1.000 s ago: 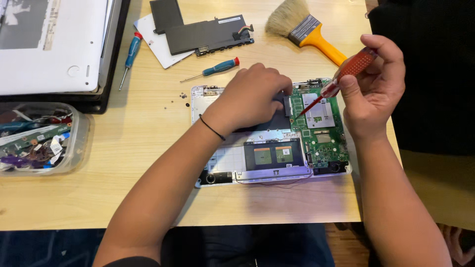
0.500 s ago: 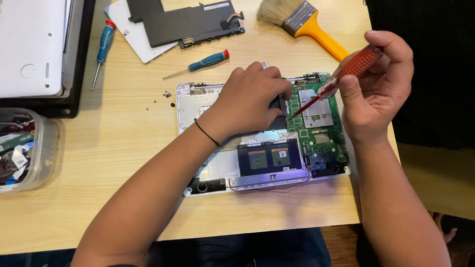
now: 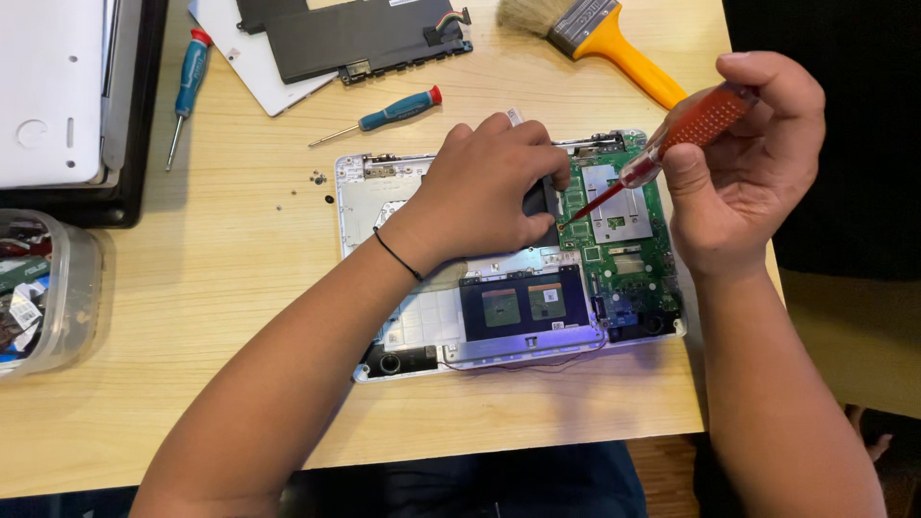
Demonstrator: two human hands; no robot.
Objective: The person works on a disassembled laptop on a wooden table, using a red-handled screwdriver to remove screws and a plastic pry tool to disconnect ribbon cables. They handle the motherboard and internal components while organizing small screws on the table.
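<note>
Now, from the head view, the frame has drifted rightward over the last second, sliding the white laptop lid [image 3: 48, 91] and plastic parts tub [image 3: 43, 293] toward the left edge. Both hands have stayed put: the left hand [image 3: 484, 192] rests curled on a dark component inside the opened laptop base [image 3: 403, 326], while the right hand's [image 3: 753, 158] grip is clamped on a red screwdriver [image 3: 672, 139], tip at the green circuit board [image 3: 628, 254]. Around it, the pale wooden desk [image 3: 221, 288] carries two teal screwdrivers [image 3: 389, 112], a yellow-handled brush [image 3: 595, 34] and a removed battery [image 3: 355, 34].
</note>
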